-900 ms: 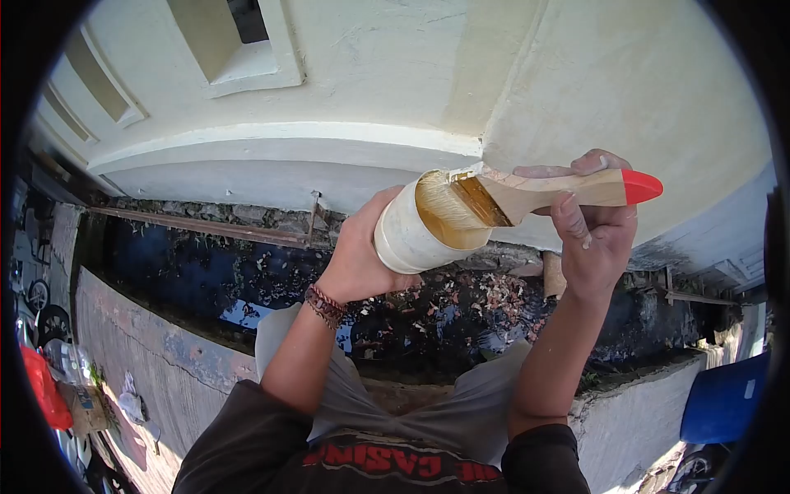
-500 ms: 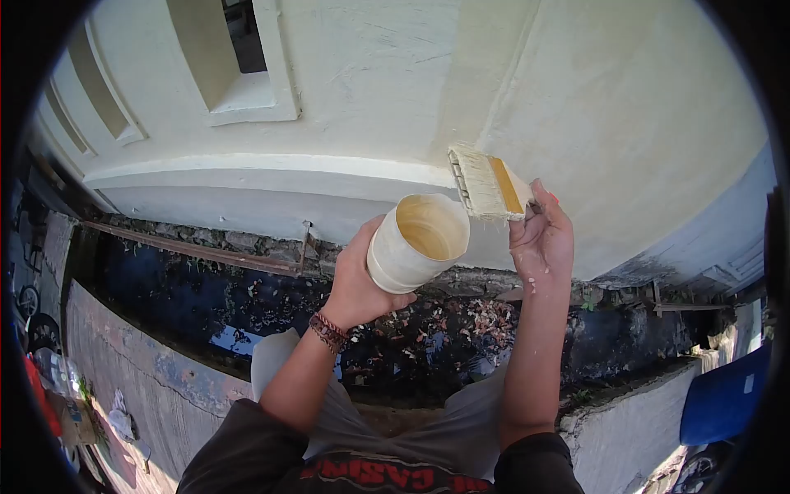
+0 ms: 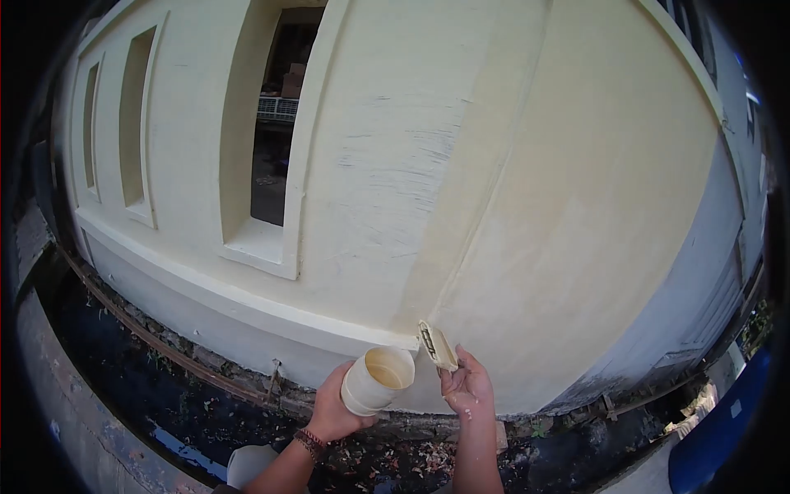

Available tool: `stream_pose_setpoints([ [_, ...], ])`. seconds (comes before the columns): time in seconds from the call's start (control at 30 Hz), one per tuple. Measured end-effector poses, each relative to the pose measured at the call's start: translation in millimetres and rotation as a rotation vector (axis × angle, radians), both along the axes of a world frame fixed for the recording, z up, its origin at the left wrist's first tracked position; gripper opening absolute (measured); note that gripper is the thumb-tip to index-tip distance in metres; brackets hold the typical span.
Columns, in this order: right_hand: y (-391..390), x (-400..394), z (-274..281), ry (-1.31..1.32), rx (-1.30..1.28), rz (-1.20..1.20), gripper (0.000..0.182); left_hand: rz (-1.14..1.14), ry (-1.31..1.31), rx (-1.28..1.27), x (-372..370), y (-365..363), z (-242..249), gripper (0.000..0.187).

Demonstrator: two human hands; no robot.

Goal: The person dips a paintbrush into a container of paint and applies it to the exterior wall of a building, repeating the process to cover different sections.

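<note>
My left hand [image 3: 336, 407] is wrapped round a cream-coloured container [image 3: 362, 390], which is tilted with its open mouth up and pale paint inside. Just right of it, my right hand [image 3: 471, 385] grips a wide paint brush [image 3: 438, 346], its bristles coated in cream paint and pointing up and left. The brush is close to the cream wall [image 3: 510, 247], near the end of a raised ledge [image 3: 271, 311]; whether it touches the wall I cannot tell. Dark scratch-like marks show on the wall above.
Tall narrow window openings [image 3: 276, 123] cut the wall on the left. Below runs a dark water channel [image 3: 164, 403] with floating leaves and a rusty rail along it. A concrete edge [image 3: 74, 403] lies at lower left, a blue barrel [image 3: 716, 436] at lower right.
The view has tilted up, showing more wall and windows. Both hands, the container and the brush now appear lower in view, and the brush is turned more edge-on.
</note>
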State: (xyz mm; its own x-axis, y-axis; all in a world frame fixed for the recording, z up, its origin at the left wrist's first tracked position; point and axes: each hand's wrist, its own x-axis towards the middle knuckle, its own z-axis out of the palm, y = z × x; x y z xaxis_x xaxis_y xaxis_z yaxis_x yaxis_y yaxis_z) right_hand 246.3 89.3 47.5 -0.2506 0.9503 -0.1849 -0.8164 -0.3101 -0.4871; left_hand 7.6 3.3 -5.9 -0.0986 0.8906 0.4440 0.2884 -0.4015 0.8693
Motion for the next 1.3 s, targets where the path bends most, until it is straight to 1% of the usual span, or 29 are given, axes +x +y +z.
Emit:
stream_pose_setpoints([
  [0.07, 2, 7, -8, 0.019, 0.056, 0.027, 0.026, 0.047, 0.010, -0.012, -3, -1, 3, 0.089],
  [0.13, 0, 7, 2, 0.036, 0.095, 0.046, 0.025, 0.039, -0.036, -0.015, -6, -2, 10, 0.088],
  [0.2, -9, 6, 13, 0.015, 0.137, -0.083, 0.025, 0.057, -0.040, -0.031, -11, -1, 7, 0.088],
  [0.23, -12, 5, 22, 0.012, 0.150, -0.087, 0.025, 0.067, -0.034, -0.018, -12, 1, 5, 0.089],
  [0.3, -13, 5, 46, -0.060, 0.259, -0.212, 0.020, 0.066, -0.049, -0.007, -14, 3, 4, 0.089],
  [0.33, -12, 6, 61, -0.061, 0.265, -0.217, 0.020, 0.067, -0.059, -0.008, -15, 3, 4, 0.090],
  [0.4, -10, 7, 106, -0.200, 0.501, -0.269, 0.020, 0.077, -0.049, 0.005, -16, 4, 2, 0.090],
  [0.47, -14, -3, 167, -0.372, 0.667, -0.466, 0.023, 0.087, -0.036, 0.012, -16, 2, 4, 0.091],
  [0.53, -1, -5, 219, -0.550, 0.933, -0.705, 0.027, 0.087, -0.044, -0.066, -15, -3, 11, 0.093],
  [0.6, 11, -7, 276, -0.877, 1.276, -1.002, 0.025, 0.087, -0.076, -0.051, -11, -5, 13, 0.093],
  [0.67, 25, -23, 334, -0.928, 1.677, -1.161, 0.019, 0.094, -0.109, -0.040, -10, -8, 15, 0.094],
  [0.73, 40, -33, 393, -1.180, 2.215, -1.586, 0.022, 0.114, -0.172, -0.015, -8, -13, 18, 0.095],
  [0.77, 43, -38, 414, -1.310, 2.275, -1.659, 0.026, 0.115, -0.174, -0.023, -8, -16, 21, 0.095],
  [0.8, 45, -44, 431, -1.444, 2.331, -1.732, 0.029, 0.153, -0.167, -0.026, -10, -19, 23, 0.096],
  [0.83, 51, -50, 445, -1.445, 2.331, -1.720, 0.029, 0.194, -0.161, -0.030, -11, -23, 25, 0.096],
  [0.9, 67, -61, 465, -1.514, 2.400, -1.912, 0.029, 0.243, -0.174, -0.025, -14, -32, 28, 0.096],
  [0.93, 76, -63, 471, -1.502, 2.403, -1.905, 0.029, 0.288, -0.184, -0.011, -17, -36, 31, 0.095],
  [1.0, 92, -69, 479, -1.615, 2.324, -1.928, 0.027, 0.322, -0.196, 0.012, -23, -46, 42, 0.094],
  [1.03, 97, -71, 483, -1.596, 2.325, -1.929, 0.027, 0.362, -0.158, 0.018, -27, -52, 48, 0.093],
  [1.1, 106, -74, 488, -1.682, 2.270, -1.939, 0.031, 0.429, -0.131, 0.028, -30, -59, 52, 0.089],
  [1.23, 117, -79, 493, -1.708, 2.209, -1.901, 0.031, 0.492, -0.110, 0.053, -34, -69, 54, 0.088],
  [1.3, 121, -84, 493, -1.676, 2.244, -1.925, 0.030, 0.475, -0.165, 0.056, -35, -74, 59, 0.088],
])
